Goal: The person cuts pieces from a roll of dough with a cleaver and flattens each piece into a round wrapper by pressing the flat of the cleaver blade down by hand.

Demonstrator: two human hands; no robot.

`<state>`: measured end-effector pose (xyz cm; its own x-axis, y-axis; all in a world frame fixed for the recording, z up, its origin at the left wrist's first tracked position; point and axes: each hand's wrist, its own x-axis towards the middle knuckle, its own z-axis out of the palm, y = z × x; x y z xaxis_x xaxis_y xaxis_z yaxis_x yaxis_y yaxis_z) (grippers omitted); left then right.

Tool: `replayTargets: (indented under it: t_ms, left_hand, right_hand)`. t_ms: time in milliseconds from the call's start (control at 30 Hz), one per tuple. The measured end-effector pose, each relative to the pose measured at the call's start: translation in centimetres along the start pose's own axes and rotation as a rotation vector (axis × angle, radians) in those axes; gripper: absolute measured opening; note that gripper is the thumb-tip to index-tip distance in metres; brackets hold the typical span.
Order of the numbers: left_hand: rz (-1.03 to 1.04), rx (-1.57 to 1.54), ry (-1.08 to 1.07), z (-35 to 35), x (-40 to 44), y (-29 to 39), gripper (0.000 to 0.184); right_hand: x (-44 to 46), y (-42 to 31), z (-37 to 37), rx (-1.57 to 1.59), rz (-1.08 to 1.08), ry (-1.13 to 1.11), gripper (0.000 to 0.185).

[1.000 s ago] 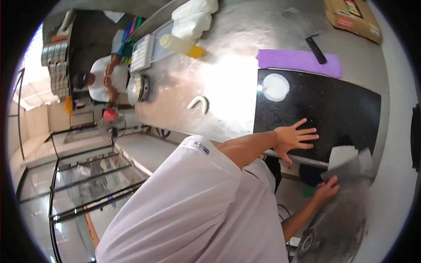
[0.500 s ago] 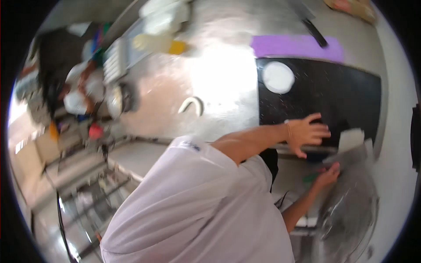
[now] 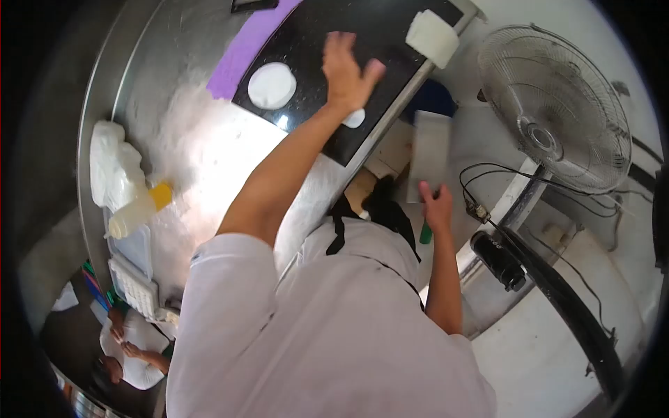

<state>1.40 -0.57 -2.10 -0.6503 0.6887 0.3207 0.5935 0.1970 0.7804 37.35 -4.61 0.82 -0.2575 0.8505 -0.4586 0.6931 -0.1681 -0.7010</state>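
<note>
My left hand [image 3: 345, 73] is over the black board [image 3: 362, 35], fingers stretched out and holding nothing; whether it touches the surface I cannot tell. A small white round piece [image 3: 355, 118] shows beside its wrist. Left of the hand lies a larger white disc [image 3: 272, 86]. My right hand [image 3: 437, 207], below the board's near edge, is closed around a cleaver with a broad rectangular blade [image 3: 429, 146] and a green handle [image 3: 425, 233]. At the board's right end sits a folded white cloth [image 3: 433, 37].
A caged fan [image 3: 543, 132] stands to the right, with loose black cables and a black pole [image 3: 564, 299] near it. On the metal table [image 3: 174, 118] are a purple strip [image 3: 244, 56], a squeeze bottle [image 3: 136, 211] and a white bag [image 3: 111, 164]. Another person [image 3: 136, 348] is at lower left.
The view has turned, bringing the fan fully into sight. My left hand stays spread over the board. The cleaver in my right hand, blurred before, is now plainly visible beside the board's edge.
</note>
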Motion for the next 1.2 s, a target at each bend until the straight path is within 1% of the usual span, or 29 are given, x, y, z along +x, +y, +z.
replayTargets:
  t_ms: [33,67,100,133,200,233,267,300,333,367,400,433,500,600,633,700,767,833,867,900,967,1000,1033,1100,1167,1200]
  left_hand:
    - [-0.134,-0.191,0.151,-0.4,1.3,0.6,0.087]
    - [-0.138,-0.170,0.245,-1.7,2.0,1.3,0.074]
    - [-0.081,-0.041,0.210,-3.0,1.7,3.1,0.075]
    - [0.048,0.126,-0.001,-3.3,-0.3,3.7,0.081]
    - [0.263,0.446,-0.413,-3.7,-5.3,2.4,0.094]
    - [0.351,0.585,-0.629,-3.6,-7.5,1.3,0.100]
    - [0.183,0.533,-0.478,-2.8,-7.3,1.5,0.102]
    - [0.191,0.547,-0.485,-1.7,-5.6,0.7,0.102]
    - [0.183,0.626,-0.545,-1.9,-5.0,1.9,0.101]
    - [0.172,0.707,-0.606,-2.3,-5.3,2.6,0.100]
    - [0.197,0.724,-0.645,-1.9,-4.7,2.4,0.100]
    - [0.213,0.727,-0.637,-1.3,-3.0,2.3,0.100]
    - [0.236,0.752,-0.685,-1.2,-1.9,3.0,0.101]
    - [0.277,0.735,-0.623,0.0,1.6,2.0,0.101]
    - [0.284,0.717,-0.599,0.2,1.8,1.6,0.102]
    - [0.358,0.704,-0.572,0.9,3.4,0.4,0.104]
    - [0.402,0.672,-0.595,0.1,2.8,0.2,0.103]
    - [0.411,0.575,-0.669,-2.0,-1.2,-0.8,0.103]
    - [0.377,0.612,-0.749,-2.8,-2.1,0.4,0.103]
    - [0.365,0.648,-0.810,-2.3,-1.4,1.0,0.104]
    - [0.374,0.645,-0.872,-1.1,0.1,1.3,0.104]
    - [0.413,0.609,-0.794,-0.4,0.8,1.1,0.104]
    - [0.457,0.578,-0.711,-0.1,1.6,1.0,0.104]
    - [0.470,0.612,-0.690,0.5,2.7,1.2,0.105]
    - [0.477,0.577,-0.649,1.1,4.5,0.5,0.105]
    - [0.499,0.609,-0.654,1.0,4.9,0.3,0.106]
  right_hand:
    - [0.2,-2.3,1.1,0.057,-0.170,-0.022,0.051]
    - [1.2,-3.6,2.1,0.024,-0.175,-0.140,0.052]
    - [3.2,-5.1,3.0,-0.013,-0.198,-0.260,0.054]
    - [5.0,-6.3,3.9,-0.004,-0.206,-0.264,0.054]
    - [7.9,-8.7,5.6,-0.365,-0.310,-0.524,0.054]
    - [8.1,-9.2,5.6,-0.354,-0.321,-0.539,0.054]
    - [8.9,-10.0,5.3,-0.404,-0.352,-0.517,0.058]
    - [9.6,-10.6,5.3,-0.442,-0.367,-0.490,0.063]
    - [8.5,-10.3,5.0,-0.431,-0.325,-0.524,0.063]
    - [7.7,-10.4,4.7,-0.474,-0.354,-0.512,0.067]
    - [9.4,-11.2,4.6,-0.520,-0.423,-0.453,0.072]
    - [11.0,-11.7,4.7,-0.515,-0.429,-0.437,0.072]
    - [11.0,-11.5,5.1,-0.489,-0.341,-0.443,0.076]
    - [12.9,-14.5,4.3,-0.508,-0.375,-0.394,0.074]
    - [13.1,-14.5,4.4,-0.495,-0.363,-0.381,0.074]
    - [14.8,-14.3,5.0,-0.441,-0.503,-0.338,0.078]
    - [12.9,-13.4,5.6,-0.416,-0.450,-0.375,0.081]
    - [10.6,-11.5,6.6,-0.439,-0.388,-0.487,0.075]
    - [9.4,-11.1,6.9,-0.450,-0.376,-0.485,0.076]
    - [10.0,-11.8,7.2,-0.438,-0.379,-0.463,0.076]
    - [9.8,-12.2,6.6,-0.471,-0.279,-0.428,0.077]
    - [10.3,-12.1,6.2,-0.431,-0.323,-0.380,0.079]
    - [11.1,-11.9,6.2,-0.425,-0.307,-0.380,0.079]
    - [13.1,-11.8,6.1,-0.358,-0.413,-0.332,0.083]
    - [13.8,-13.9,5.6,-0.409,-0.461,-0.289,0.080]
    - [13.8,-14.7,5.5,-0.373,-0.409,-0.326,0.079]
